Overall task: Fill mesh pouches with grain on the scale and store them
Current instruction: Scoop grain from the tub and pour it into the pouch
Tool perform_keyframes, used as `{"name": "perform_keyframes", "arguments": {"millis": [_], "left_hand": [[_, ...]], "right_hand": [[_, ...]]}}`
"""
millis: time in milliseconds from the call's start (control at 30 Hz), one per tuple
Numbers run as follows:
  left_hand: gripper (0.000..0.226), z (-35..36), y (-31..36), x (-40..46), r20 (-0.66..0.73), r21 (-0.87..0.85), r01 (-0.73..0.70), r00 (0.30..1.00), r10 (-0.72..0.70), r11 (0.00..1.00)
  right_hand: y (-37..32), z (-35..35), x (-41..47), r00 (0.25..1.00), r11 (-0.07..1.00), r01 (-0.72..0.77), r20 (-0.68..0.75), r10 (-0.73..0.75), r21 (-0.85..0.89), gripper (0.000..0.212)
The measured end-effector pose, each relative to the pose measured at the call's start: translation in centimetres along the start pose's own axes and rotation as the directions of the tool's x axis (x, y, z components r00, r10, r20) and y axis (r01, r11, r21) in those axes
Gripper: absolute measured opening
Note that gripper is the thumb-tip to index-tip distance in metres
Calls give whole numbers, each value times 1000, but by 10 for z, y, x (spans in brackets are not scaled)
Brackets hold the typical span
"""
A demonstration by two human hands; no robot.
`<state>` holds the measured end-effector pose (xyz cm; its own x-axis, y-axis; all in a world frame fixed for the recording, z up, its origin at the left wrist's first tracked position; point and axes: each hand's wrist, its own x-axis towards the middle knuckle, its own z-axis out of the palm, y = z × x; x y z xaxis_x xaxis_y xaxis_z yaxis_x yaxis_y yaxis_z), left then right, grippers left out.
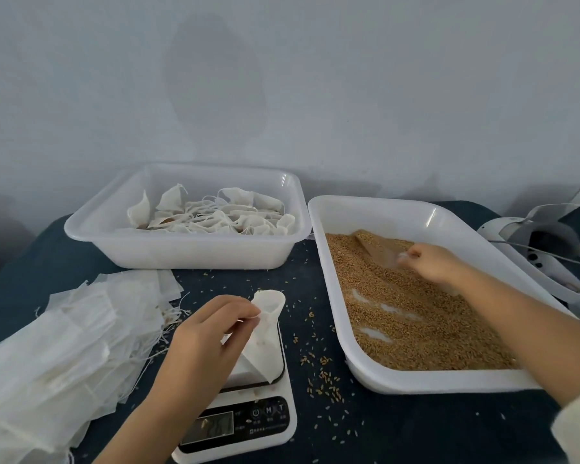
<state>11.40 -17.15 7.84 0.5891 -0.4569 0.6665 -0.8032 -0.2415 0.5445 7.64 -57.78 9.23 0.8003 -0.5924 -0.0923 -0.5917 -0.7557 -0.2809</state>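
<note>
Here we pinch the mesh pouch (265, 326) with our left hand (208, 333), holding its mouth open above the scale (248, 413) so grain can drop in. Our right hand (432, 262) closes on a clear scoop (379, 251) sunk in the grain tray (395, 209). Filled pouches (211, 216) sit in the far tray (114, 236); empties (64, 333) lie left.

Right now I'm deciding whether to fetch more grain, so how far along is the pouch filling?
Done: a batch of filled pouches lies in the back tray. In hand: the left hand holds a pouch open on the scale; the right hand scoops in the grain tray. Left: a big stack of empty pouches.
</note>
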Motion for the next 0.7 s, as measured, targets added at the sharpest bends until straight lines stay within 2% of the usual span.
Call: {"name": "perform_keyframes", "arguments": {"millis": [133,300,467,600,700], "left_hand": [[8,1,5,2,17,6,22,1000,-22,1000],[15,0,9,3,29,53,47,998,-49,997],[15,-1,10,2,0,33,39,999,-39,999],[8,-4,6,4,-40,64,25,999,-23,998],[5,-11,3,8,-41,115,-21,999,26,993]], "right_hand": [[3,-1,-5,999,994,51,-6,-50,92,37],[7,-16,-14,998,981,63,-13,-61,182,28],[14,-27,-26,989,989,145,-4,-145,31,36],[12,-34,-43,979,978,203,-11,-202,53,24],[1,-45,-60,964,958,265,-19,-264,113,24]]}}
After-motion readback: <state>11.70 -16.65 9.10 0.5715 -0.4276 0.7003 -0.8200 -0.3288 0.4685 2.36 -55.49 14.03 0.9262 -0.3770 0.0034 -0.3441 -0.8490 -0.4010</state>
